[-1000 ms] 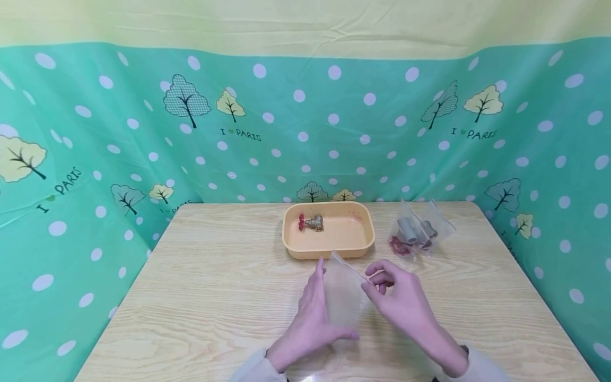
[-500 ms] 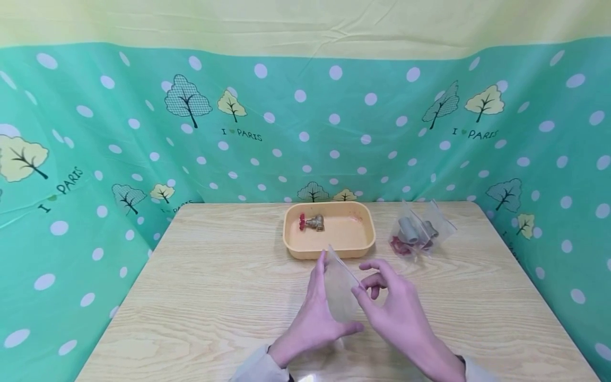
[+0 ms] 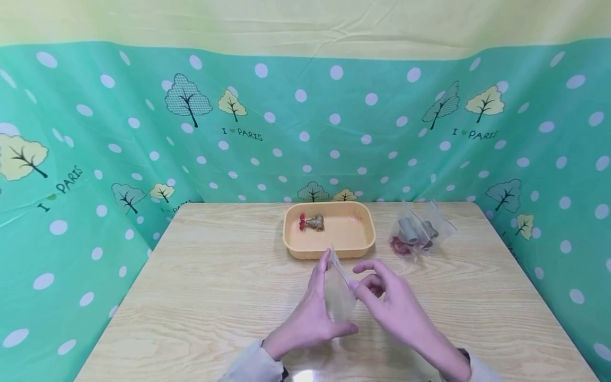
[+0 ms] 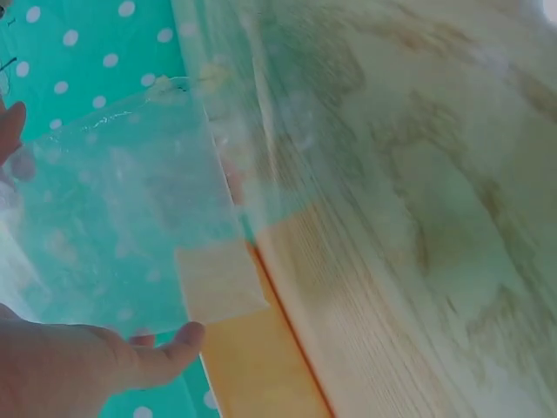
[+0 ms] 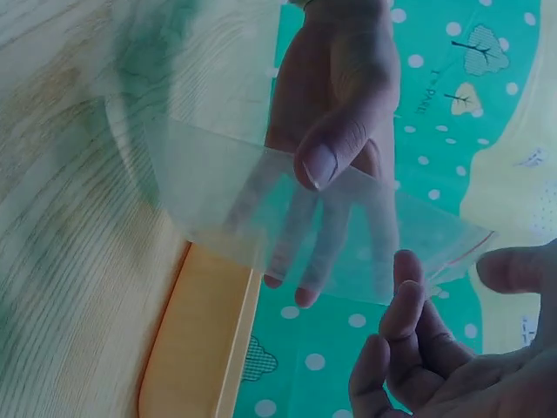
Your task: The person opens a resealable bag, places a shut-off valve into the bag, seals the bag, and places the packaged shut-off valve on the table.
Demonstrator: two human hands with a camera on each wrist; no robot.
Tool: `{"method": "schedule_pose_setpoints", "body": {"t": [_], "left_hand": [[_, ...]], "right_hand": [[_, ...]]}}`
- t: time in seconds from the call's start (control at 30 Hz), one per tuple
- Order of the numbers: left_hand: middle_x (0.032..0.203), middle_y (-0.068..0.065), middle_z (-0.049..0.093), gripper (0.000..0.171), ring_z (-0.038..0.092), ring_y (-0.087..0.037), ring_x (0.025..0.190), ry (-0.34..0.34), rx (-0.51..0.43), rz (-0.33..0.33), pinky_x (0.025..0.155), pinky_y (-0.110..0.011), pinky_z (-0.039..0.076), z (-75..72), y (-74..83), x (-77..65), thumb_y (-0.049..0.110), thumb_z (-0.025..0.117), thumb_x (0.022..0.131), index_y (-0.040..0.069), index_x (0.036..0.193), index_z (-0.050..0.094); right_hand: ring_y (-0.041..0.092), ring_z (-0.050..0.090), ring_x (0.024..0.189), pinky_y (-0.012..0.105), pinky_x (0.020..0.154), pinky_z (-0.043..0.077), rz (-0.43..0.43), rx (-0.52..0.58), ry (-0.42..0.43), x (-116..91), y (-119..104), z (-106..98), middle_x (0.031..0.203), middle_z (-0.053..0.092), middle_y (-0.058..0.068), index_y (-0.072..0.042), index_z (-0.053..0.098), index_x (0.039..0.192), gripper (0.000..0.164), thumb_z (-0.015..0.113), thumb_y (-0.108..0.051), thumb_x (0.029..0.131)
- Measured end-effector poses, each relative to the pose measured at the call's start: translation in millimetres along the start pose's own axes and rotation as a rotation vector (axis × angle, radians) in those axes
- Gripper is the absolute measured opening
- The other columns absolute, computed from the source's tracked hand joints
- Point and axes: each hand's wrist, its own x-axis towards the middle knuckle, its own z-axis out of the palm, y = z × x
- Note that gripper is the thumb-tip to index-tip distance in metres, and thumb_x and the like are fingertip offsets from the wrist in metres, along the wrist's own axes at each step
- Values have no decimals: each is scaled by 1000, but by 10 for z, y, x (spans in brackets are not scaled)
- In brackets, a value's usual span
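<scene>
A clear zip-lock bag (image 3: 340, 297) stands between my hands in front of the tray, and nothing shows inside it. My left hand (image 3: 312, 313) holds it from the left, with long fingers behind and the thumb across its near side. In the right wrist view the bag (image 5: 287, 209) passes between the left thumb and fingers, which show through the film. My right hand (image 3: 393, 302) pinches the bag's zip edge with thumb and forefinger, its other fingers curled. The left wrist view has the left thumb (image 4: 165, 357) at the bag's edge.
Behind the hands a peach tray (image 3: 329, 249) holds a brass valve (image 3: 315, 223) with a red handwheel. To its right stand zip-lock bags (image 3: 415, 236) with grey pipe fittings and red pieces inside. A green dotted curtain (image 3: 305, 132) surrounds the wooden table (image 3: 215, 297).
The right hand has moved left, nearer the left hand, drawing the zip edge along. The bag now appears narrower, turned more edge-on. The tray and filled bags stay put.
</scene>
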Motion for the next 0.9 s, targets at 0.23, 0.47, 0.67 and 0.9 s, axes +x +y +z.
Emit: {"method": "schedule_pose_setpoints", "body": {"t": [0.23, 0.47, 0.67, 0.9], "left_hand": [[174, 1, 7, 149, 24, -32, 154, -12, 61, 22, 112, -67, 37, -26, -13, 24, 25, 101, 65, 40, 167, -7], [175, 6, -6, 151, 11, -29, 158, -25, 76, 35, 114, -69, 31, -78, 20, 15, 32, 102, 67, 39, 167, -11], [166, -3, 25, 84, 26, -26, 152, 123, -3, 71, 116, -63, 33, -122, 152, 16, 37, 78, 94, 13, 160, 31], [86, -6, 68, 28, 65, -20, 80, 189, -81, 29, 70, -27, 55, -161, 269, 90, 27, 56, 109, 6, 99, 70]], "right_hand": [[14, 59, 69, 26, 59, 50, -6, 29, -69, 102, 24, -8, 83, 66, -3, -11, 71, 98, 10, 69, -20, 102], [13, 55, 67, 25, 57, 47, -10, 40, -72, 132, 15, 22, 79, 64, -1, -11, 69, 93, 8, 68, -14, 101], [14, 57, 67, 25, 57, 47, 37, 59, -40, 143, 19, 66, 78, 64, -1, -11, 69, 90, 9, 68, -10, 100], [16, 60, 68, 25, 56, 48, 54, 73, -54, 158, 45, 111, 79, 66, 0, -9, 69, 92, 8, 68, -11, 100]]}}
